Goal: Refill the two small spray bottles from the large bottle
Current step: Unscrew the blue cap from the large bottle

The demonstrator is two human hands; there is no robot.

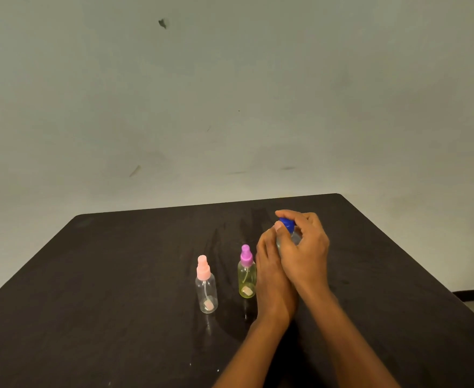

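At lower centre-left of the frame stands the small clear plastic spray bottle with the pale pink pump top (pixel 206 288). Just right of it is the small yellow-green plastic spray bottle with the purple pump top (pixel 247 278). Both are upright on the dark matt worktop (pixel 90 275), tops on, and look near empty.

Next along, my left grip (pixel 270 273) is wrapped round the body of the large clear bottle (pixel 295 237) (mostly hidden behind my fingers), with my wrist close beside the yellow-green one. Furthest right, my right grip (pixel 307 250) is closed over its blue screw cap (pixel 286 224).

I take this to be the uncapping step. I should hold the body firmly without squeezing and turn only the cap. The bottle should stay upright on the worktop, so nothing slops out and my left wrist doesn't knock its small neighbour.
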